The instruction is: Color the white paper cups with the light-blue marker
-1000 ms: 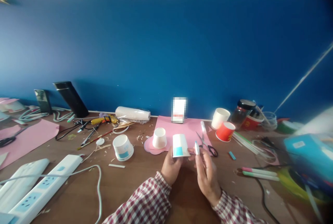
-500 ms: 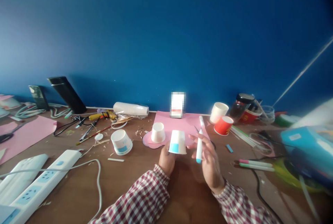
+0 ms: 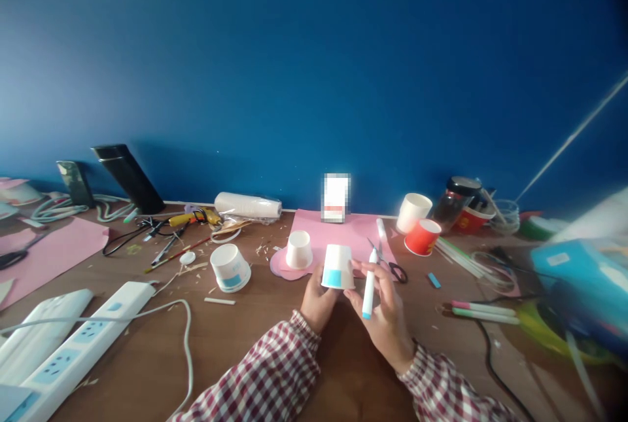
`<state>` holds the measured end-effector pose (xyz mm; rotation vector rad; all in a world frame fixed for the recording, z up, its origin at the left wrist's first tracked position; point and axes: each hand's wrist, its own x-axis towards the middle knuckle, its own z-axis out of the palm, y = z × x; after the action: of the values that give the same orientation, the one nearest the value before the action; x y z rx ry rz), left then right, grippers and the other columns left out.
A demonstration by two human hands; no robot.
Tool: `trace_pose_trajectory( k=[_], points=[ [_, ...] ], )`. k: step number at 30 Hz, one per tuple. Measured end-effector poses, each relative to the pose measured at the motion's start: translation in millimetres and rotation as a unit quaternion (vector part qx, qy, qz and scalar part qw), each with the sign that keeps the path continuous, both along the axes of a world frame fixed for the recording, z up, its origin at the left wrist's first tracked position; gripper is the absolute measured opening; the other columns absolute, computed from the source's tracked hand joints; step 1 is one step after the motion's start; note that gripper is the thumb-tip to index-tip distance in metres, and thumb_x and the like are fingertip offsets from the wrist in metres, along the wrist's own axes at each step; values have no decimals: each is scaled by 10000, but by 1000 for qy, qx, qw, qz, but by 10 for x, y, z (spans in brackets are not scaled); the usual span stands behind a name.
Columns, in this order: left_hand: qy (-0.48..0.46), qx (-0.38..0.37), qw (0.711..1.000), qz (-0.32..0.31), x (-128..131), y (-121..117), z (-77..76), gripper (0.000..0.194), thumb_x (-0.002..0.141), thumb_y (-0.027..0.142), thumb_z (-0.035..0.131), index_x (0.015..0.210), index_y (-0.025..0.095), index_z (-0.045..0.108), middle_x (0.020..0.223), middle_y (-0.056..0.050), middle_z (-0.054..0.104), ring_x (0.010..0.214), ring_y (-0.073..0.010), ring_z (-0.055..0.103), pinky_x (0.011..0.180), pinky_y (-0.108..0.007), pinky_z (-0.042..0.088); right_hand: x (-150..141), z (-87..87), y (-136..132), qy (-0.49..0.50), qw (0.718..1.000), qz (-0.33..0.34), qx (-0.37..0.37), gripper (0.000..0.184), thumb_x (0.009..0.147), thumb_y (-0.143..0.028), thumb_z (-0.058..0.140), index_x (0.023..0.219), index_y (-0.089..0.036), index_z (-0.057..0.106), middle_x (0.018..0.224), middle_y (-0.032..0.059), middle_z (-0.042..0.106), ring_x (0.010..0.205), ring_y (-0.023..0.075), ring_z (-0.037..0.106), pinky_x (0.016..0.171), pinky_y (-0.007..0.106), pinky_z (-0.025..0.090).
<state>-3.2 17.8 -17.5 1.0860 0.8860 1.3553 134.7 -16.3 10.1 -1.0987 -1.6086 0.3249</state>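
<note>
My left hand [image 3: 320, 299] is closed on an upside-down white paper cup [image 3: 338, 263] that has a light blue square coloured on its side near the rim. A white marker with a blue end [image 3: 368, 292] rests between the fingers of my right hand [image 3: 387, 317], whose fingertips are at the cup's right side. Behind the cup lies pink paper [image 3: 360, 229]. Another upturned white cup [image 3: 299, 250] stands just left on a pink paper piece [image 3: 280, 266]. Scissors [image 3: 396, 271] lie beyond my right hand.
A white cup with a blue patch [image 3: 230, 268] stands at left. White and red cups [image 3: 422, 237] stand at right near a dark jar [image 3: 456, 203]. Markers [image 3: 485, 312] lie at right. A power strip [image 3: 83, 337] and its cable occupy the left front.
My right hand has moved left and in to the cup, bringing the marker with it. The scissors' handles now show. The held cup has shifted slightly right.
</note>
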Motion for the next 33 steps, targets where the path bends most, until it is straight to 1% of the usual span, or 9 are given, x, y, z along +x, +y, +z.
trace_pose_trajectory(
  k=[2,4,7,9,11,20,24,28,33],
  points=[
    [-22,5,999,-40,-6,-34,34,389,736,297,769,1090,164,681,1087,-110,703,1044,-293,616,983,-431,450,9,19,5,9,1000,-5,-5,354,895,-311,677,1200,-214,526,1216,157,679,1113,275,682,895,449,611],
    [-85,4,991,-104,-4,-66,69,482,750,368,765,1175,169,656,1155,-121,682,1088,-302,605,990,-437,447,17,38,14,30,999,-5,-17,354,897,-325,676,1196,-215,523,1206,156,683,1103,273,687,896,451,610],
    [-183,-44,968,-164,19,-82,112,591,823,565,641,1251,158,620,1239,-155,644,1159,-317,581,977,-442,459,23,38,33,57,998,3,-29,333,908,-329,662,1190,-222,521,1194,143,690,1073,254,701,884,425,617],
    [-212,-91,961,-153,34,-65,133,652,824,657,577,1226,147,632,1226,-167,650,1128,-311,599,940,-433,479,21,16,43,66,997,4,-32,305,920,-320,645,1181,-223,522,1184,139,692,1062,247,705,875,414,621],
    [-224,-122,958,-130,40,-39,152,636,823,662,575,1202,154,638,1195,-159,666,1062,-292,628,903,-423,497,12,-14,44,67,997,3,-36,280,932,-309,624,1177,-220,522,1178,140,692,1058,249,705,880,425,618],
    [-267,-152,944,-122,-11,-10,178,389,899,424,533,1080,103,659,1061,-168,708,965,-292,664,806,-419,539,-10,-2,11,14,1000,8,-24,254,928,-319,628,1149,-225,548,1138,136,707,1047,277,699,872,450,609],
    [-294,-187,930,-114,-11,-3,153,445,905,474,510,1047,86,673,1007,-173,715,942,-289,667,825,-426,538,-12,6,13,11,999,23,-43,220,932,-314,615,1128,-234,553,1117,139,707,1018,281,698,852,457,610],
    [-298,-189,925,-141,-18,3,160,533,890,562,541,1083,82,669,1022,-166,708,938,-264,661,832,-388,535,1,-3,13,22,998,42,-52,265,920,-308,627,1155,-228,537,1151,133,690,1057,272,682,894,453,592],
    [-297,-217,922,-119,-20,-7,190,423,902,471,575,1079,96,656,992,-142,697,869,-227,654,772,-370,544,68,50,17,45,998,7,-37,194,999,-301,477,1132,-202,577,1076,118,700,1022,238,679,900,424,576]
  ],
)
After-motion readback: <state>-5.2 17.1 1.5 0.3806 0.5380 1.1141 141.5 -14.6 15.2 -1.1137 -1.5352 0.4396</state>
